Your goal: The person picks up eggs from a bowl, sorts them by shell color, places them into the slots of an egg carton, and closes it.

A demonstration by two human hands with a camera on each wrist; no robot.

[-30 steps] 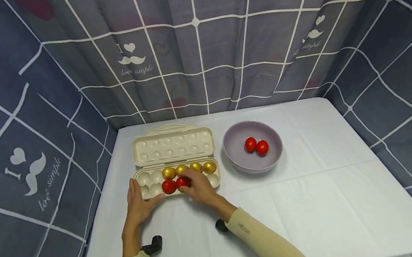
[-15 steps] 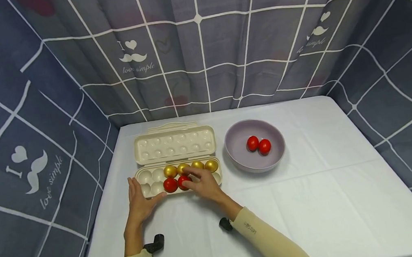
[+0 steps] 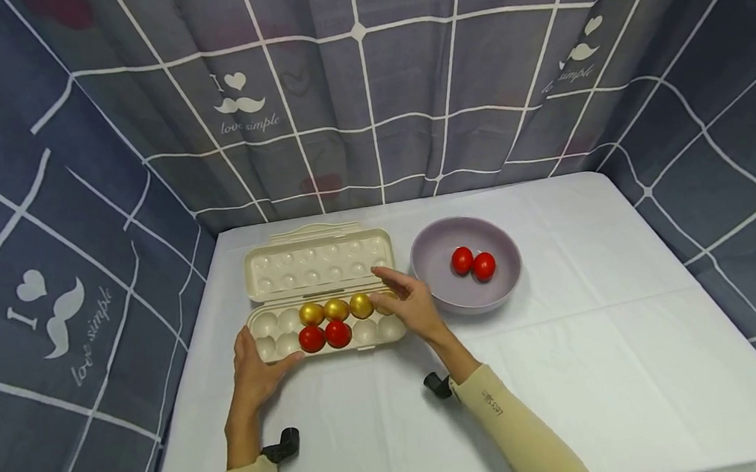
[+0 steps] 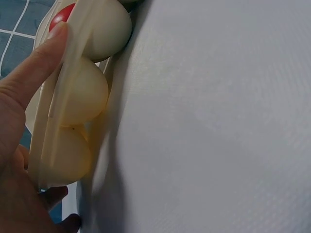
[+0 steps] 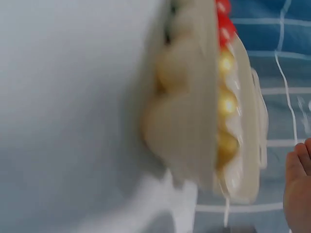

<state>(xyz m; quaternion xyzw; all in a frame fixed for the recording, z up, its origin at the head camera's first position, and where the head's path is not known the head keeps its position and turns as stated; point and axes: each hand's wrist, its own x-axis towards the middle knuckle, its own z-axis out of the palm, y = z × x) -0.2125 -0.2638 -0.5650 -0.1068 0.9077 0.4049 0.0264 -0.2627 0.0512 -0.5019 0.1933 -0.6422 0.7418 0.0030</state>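
Note:
An egg carton (image 3: 353, 335) in cream plastic lies with its lid folded back. Several golden eggs (image 3: 336, 310) fill part of its back row, with two red eggs (image 3: 338, 334) in front. My left hand (image 3: 255, 374) holds the carton's front left corner; in the left wrist view its thumb (image 4: 41, 63) lies on the rim and its fingers wrap the end. Over the carton's right end is my right hand (image 3: 414, 308), fingers spread and holding nothing, partly covering the rightmost golden egg. The right wrist view is blurred, the right hand (image 5: 299, 194) at its edge.
A mauve bowl (image 3: 437, 291) with two red eggs (image 3: 473, 264) stands right of the carton. A white cloth (image 3: 596, 337) covers the table. Gridded curtains (image 3: 398, 77) hang behind it and at both sides.
My right hand has let go of the second red egg in the front row and moved right, toward the bowl. The left hand stays at the carton's corner.

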